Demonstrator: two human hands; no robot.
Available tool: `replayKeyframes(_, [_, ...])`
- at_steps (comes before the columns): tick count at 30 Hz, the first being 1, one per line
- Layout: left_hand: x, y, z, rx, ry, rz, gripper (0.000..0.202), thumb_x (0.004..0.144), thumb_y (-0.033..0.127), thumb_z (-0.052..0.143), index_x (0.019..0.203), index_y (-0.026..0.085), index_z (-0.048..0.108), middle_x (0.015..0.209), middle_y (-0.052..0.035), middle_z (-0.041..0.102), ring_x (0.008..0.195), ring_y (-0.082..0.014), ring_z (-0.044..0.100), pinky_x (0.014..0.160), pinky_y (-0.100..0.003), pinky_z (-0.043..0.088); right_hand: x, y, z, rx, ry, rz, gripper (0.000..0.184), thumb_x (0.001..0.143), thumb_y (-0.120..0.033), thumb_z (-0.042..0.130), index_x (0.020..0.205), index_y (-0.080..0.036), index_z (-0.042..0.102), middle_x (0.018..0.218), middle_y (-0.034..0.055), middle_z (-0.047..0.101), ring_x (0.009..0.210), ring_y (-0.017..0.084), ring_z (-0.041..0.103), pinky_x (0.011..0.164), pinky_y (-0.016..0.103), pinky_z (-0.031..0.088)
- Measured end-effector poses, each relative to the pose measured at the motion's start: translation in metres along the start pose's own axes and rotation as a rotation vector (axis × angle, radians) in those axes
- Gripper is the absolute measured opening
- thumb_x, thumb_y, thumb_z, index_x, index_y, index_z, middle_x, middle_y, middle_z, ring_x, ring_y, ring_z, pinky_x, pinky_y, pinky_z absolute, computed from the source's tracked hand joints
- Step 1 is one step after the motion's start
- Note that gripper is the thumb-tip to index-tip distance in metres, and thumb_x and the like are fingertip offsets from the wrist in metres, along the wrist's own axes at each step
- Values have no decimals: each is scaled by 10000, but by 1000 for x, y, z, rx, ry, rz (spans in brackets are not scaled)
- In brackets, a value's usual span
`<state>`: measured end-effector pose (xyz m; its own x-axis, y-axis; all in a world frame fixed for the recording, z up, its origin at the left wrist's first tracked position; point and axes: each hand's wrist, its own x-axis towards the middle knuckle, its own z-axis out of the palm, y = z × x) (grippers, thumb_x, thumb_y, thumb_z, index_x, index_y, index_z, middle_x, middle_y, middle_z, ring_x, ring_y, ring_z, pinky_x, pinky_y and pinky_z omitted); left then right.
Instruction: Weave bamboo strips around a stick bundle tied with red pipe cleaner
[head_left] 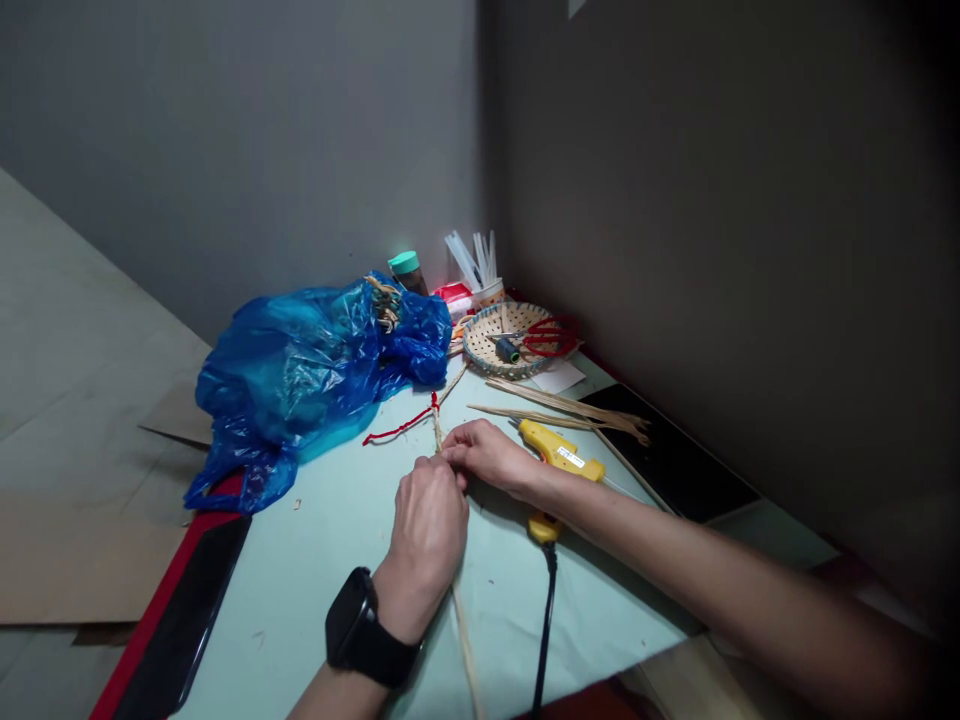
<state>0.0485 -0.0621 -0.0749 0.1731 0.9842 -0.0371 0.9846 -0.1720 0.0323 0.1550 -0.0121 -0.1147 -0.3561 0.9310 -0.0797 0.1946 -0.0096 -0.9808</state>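
Note:
Both hands meet over the middle of the table, pinching a pale braided straw cord [438, 428]. My left hand [427, 515], with a black watch at its wrist, is closed on the cord, and its fingertips are partly hidden. From beneath it a loose straw strand [463, 640] runs toward the front edge. My right hand [487, 455] is closed on the cord just beside the left fingers. A red yarn [401, 432] is tied around the far end of the cord, its tail lying to the left. A yellow glue gun [562, 450] rests beside my right forearm.
A blue plastic bag [300, 350] fills the back left. Behind are a teal-lidded jar [406, 268], a cup of glue sticks [489, 290] and a woven basket [480, 345] with red-handled scissors [551, 338] and a dark thread spool [508, 350]. Straw bundles [570, 405] lie right; walls stand behind.

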Motion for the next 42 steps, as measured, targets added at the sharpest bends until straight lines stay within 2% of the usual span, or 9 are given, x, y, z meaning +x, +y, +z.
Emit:
replayKeyframes(9, [-19, -2, -9, 37, -122, 7, 362, 906, 145, 315, 1217, 97, 494, 1017, -140, 636, 897, -274, 630, 714, -355, 407, 3, 5, 5, 174, 28, 102, 71, 677, -101, 530, 691, -126, 595, 477, -45, 472, 423, 58, 388, 415, 183, 256])
replayKeyframes(15, [-11, -19, -8, -54, 11, 14, 339, 937, 265, 304, 950, 176, 631, 875, -96, 624, 817, -246, 619, 686, -334, 407, 5, 7, 6, 250, 8, 96, 63, 648, -114, 531, 698, -136, 564, 476, -69, 426, 410, 48, 331, 405, 188, 220])
replayKeyframes(19, [8, -39, 3, -439, 163, 52, 191, 853, 288, 476, 792, 164, 607, 901, -94, 592, 932, -246, 557, 821, -351, 405, -2, -2, 4, 285, -11, 84, 72, 651, -115, 532, 718, -142, 537, 488, -83, 401, 425, 44, 298, 419, 187, 206])
replayKeyframes(21, [18, -45, 8, -792, 77, 32, 143, 788, 313, 565, 779, 171, 555, 817, -50, 589, 816, -208, 569, 749, -323, 428, -5, -7, 1, 289, -25, 83, 91, 653, -125, 551, 739, -145, 530, 493, -89, 404, 428, 44, 285, 422, 190, 192])
replayKeyframes(24, [28, -48, 13, -1327, -212, -22, 229, 733, 326, 634, 829, 177, 490, 674, 23, 541, 583, -117, 524, 575, -234, 398, -9, -9, -3, 332, -54, 75, 154, 683, -161, 568, 822, -159, 502, 506, -97, 429, 427, 51, 291, 430, 193, 192])
replayKeyframes(28, [30, -45, 15, -1569, -414, -104, 267, 719, 336, 654, 776, 172, 451, 621, 62, 472, 412, -21, 275, 413, -168, 168, -10, -8, -8, 347, -62, 76, 206, 698, -160, 567, 869, -178, 453, 530, -106, 429, 430, 55, 299, 433, 191, 200])
replayKeyframes(32, [26, -42, 19, -1471, -276, -121, 235, 725, 332, 628, 682, 171, 461, 549, 67, 444, 393, -32, 232, 389, -196, 131, -8, -8, -11, 124, -97, 97, 109, 750, -176, 539, 823, -177, 459, 516, -88, 435, 441, 68, 349, 452, 192, 249])
replayKeyframes(36, [24, -42, 24, -1349, -141, -170, 252, 719, 307, 614, 560, 162, 484, 430, 77, 362, 374, -43, 224, 395, -215, 133, -12, -19, -18, -354, -121, -63, 72, 819, -205, 512, 860, -157, 545, 572, -22, 567, 541, 103, 491, 547, 205, 322])
replayKeyframes(42, [25, -41, 26, -1350, -84, -240, 228, 678, 298, 657, 538, 127, 602, 465, 25, 502, 388, -40, 240, 410, -221, 147, -30, -35, -24, -849, -35, -161, 215, 870, -239, 435, 770, -143, 600, 642, 66, 603, 541, 127, 478, 506, 253, 228])
